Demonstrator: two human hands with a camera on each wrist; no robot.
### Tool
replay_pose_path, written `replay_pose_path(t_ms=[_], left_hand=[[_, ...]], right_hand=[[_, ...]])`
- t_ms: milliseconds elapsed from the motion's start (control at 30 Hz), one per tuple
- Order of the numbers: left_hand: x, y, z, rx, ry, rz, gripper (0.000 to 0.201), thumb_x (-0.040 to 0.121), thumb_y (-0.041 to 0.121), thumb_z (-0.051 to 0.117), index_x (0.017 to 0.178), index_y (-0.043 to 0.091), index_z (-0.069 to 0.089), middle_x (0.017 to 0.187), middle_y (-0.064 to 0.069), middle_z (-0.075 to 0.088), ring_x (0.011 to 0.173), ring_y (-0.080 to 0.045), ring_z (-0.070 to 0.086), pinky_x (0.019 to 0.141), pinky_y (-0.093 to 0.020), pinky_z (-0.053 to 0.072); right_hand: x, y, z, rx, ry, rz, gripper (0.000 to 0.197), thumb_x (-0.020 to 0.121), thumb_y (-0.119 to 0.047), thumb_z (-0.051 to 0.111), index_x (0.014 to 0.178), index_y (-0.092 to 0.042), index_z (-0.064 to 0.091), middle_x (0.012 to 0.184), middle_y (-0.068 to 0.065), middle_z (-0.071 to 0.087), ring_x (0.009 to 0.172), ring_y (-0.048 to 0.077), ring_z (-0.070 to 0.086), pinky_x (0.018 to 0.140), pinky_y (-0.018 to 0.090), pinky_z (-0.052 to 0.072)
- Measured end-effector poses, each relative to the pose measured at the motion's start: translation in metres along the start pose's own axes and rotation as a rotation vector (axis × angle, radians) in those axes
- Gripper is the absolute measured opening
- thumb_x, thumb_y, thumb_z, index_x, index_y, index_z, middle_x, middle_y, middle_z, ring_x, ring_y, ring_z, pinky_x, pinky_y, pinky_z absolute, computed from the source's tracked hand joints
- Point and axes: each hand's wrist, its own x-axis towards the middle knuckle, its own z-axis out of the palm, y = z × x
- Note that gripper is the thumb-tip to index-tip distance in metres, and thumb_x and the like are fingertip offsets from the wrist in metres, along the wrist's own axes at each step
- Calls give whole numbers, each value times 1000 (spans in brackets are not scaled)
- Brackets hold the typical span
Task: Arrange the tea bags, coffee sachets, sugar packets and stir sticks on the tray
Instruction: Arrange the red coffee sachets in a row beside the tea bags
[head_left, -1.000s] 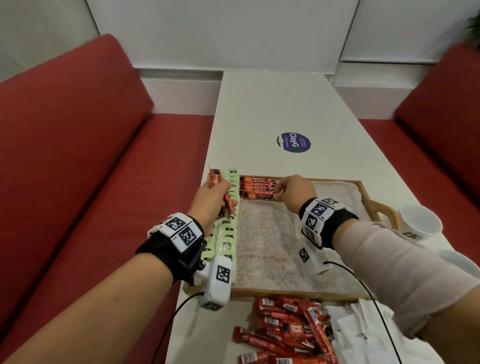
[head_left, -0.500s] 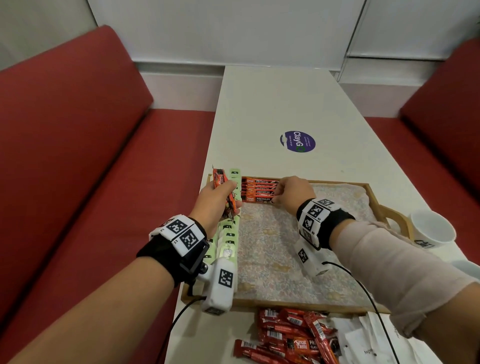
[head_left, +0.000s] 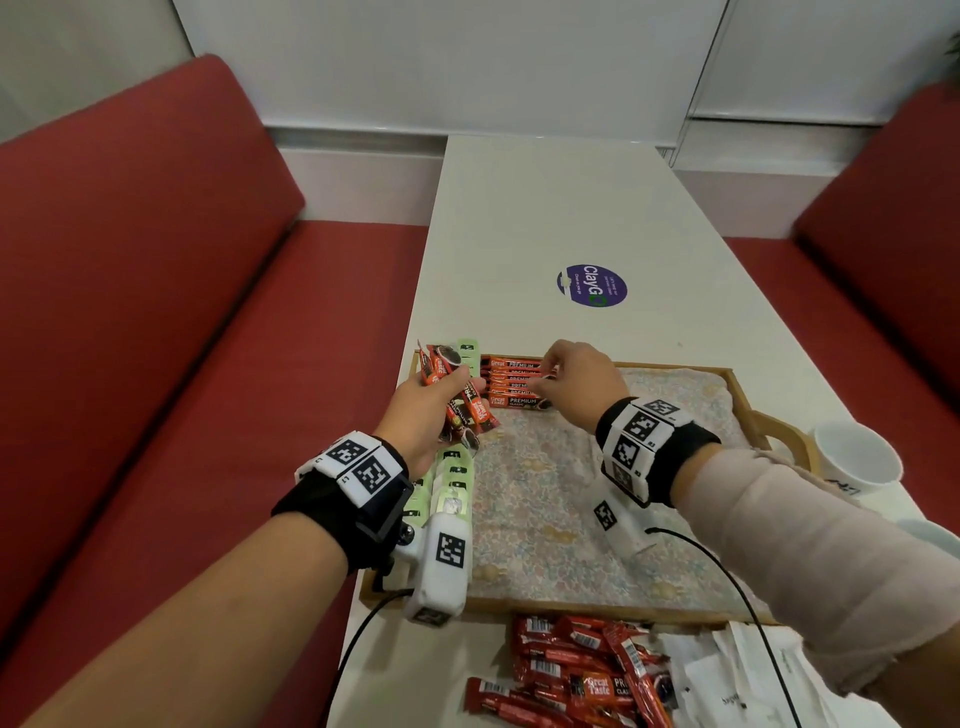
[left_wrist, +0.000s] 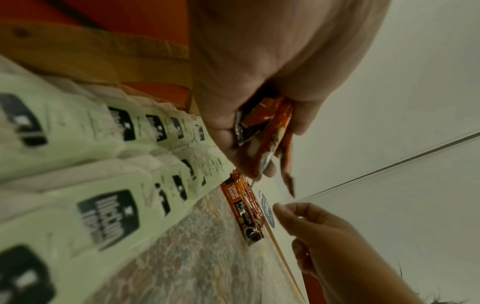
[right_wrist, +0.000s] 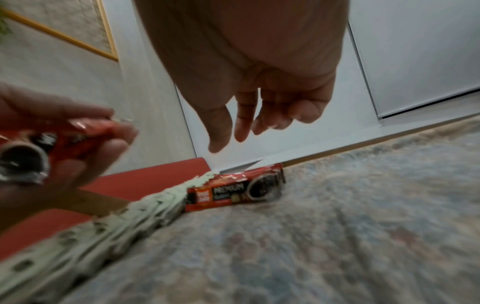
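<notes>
A wooden tray (head_left: 597, 609) lined with floral cloth lies before me. Green tea bags (head_left: 453, 474) run in rows along its left side. A row of red coffee sachets (head_left: 511, 382) lies in the far left corner. My left hand (head_left: 431, 402) grips a bundle of red coffee sachets (head_left: 467, 405) over the tray's left edge, also seen in the left wrist view (left_wrist: 272, 123). My right hand (head_left: 545, 371) hovers just above the row's right end. Its fingers (right_wrist: 244, 127) hang loose and hold nothing, above the coffee sachet row (right_wrist: 233, 191).
Loose red coffee sachets (head_left: 576, 670) are piled on the white table in front of the tray, with white packets (head_left: 727, 680) to their right. Two white cups (head_left: 857, 457) stand right of the tray handle. A purple sticker (head_left: 592, 286) marks the far table. Red benches flank it.
My right hand has lifted off the row of sachets and its fingers have loosened. The left hand has tipped its bundle down toward the tray.
</notes>
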Motion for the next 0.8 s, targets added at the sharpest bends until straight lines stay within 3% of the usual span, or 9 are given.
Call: replay_pose_path(t_ms=[100,167,267,333,400,467,567,700,800], left_hand=[[-4,1,3,13,-13,-1,18,96,19,54,109,8,61,90,-5,70,70,-19,65,51,-28,55],[-6,1,5,36,-24,-2,21,95,20,55,110,8,62,96,-11,70,78,-28,67,64,-39,58],[-9,1,8,96,4,14,16,89,28,64,103,20,65,101,-10,72,90,-29,69,82,-52,55],[-10,0,10,170,4,18,27,82,36,70,105,22,66,103,-8,72,95,-29,68,86,-55,53],[-13,0,13,199,-41,12,27,86,29,68,110,16,63,104,-9,71,92,-27,68,81,-48,57],[-13,-2,15,223,-107,13,20,91,19,62,110,13,62,96,-7,68,80,-20,66,64,-32,58],[-18,-2,18,228,-131,37,8,92,15,60,100,16,63,88,-2,67,74,-13,64,60,-25,54],[-19,-4,16,187,-117,30,5,93,20,59,95,15,60,82,-4,64,68,-15,61,60,-28,54],[-17,-5,14,172,-119,5,10,92,16,61,101,13,58,86,-4,64,73,-15,64,75,-39,55]], right_hand=[[-12,-13,-1,133,-105,-99,20,91,-36,59,77,-22,56,75,-6,57,72,13,53,68,28,40],[-23,-22,-3,178,-193,-166,25,94,-35,56,71,-27,51,69,-10,54,65,6,50,66,27,39],[-32,-30,-4,297,-213,-191,14,93,-33,58,94,-19,59,79,-9,57,70,5,55,68,24,45],[-32,-34,-7,395,-150,-184,28,93,-31,57,117,-16,54,86,-7,56,74,6,56,70,25,47],[-30,-37,-12,424,-112,-197,36,94,-29,57,127,-18,49,89,-5,57,73,4,54,66,20,43],[-26,-39,-17,417,-132,-196,43,90,-26,63,129,-19,49,88,2,60,72,6,54,62,19,41],[-22,-38,-21,396,-136,-168,48,81,-15,73,125,-16,53,75,-1,58,63,8,54,59,21,42],[-23,-34,-25,566,-65,-104,31,84,-3,68,112,-13,60,68,0,50,55,12,56,54,20,48],[-24,-29,-26,647,-6,-69,16,89,-2,61,100,-14,61,74,1,51,53,12,58,62,31,54]])
